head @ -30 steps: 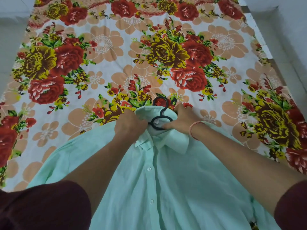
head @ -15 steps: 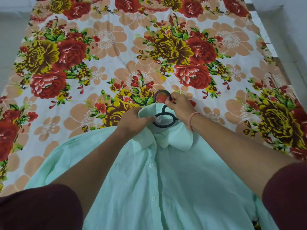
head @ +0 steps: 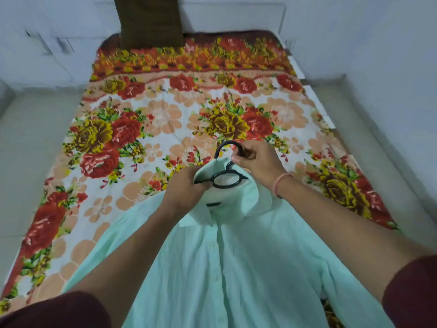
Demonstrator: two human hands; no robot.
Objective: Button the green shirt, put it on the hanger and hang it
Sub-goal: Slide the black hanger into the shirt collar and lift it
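Right hand [head: 257, 162] has its fingers [head: 239, 159] curled tight round the neck of the black hanger [head: 227, 143], just under the hook. Left hand [head: 186, 188] has its fingertips [head: 203, 184] pinched together on the left side of the collar [head: 255, 197], right by the hanger's round ring. The rest of the hanger sits inside the neck of the green shirt [head: 236, 268], which is buttoned and lies face up on the floral bedsheet [head: 165, 114]. There's an orange band [head: 280, 184] on the right wrist and a brown cushion [head: 149, 20] at the far end of the bed.
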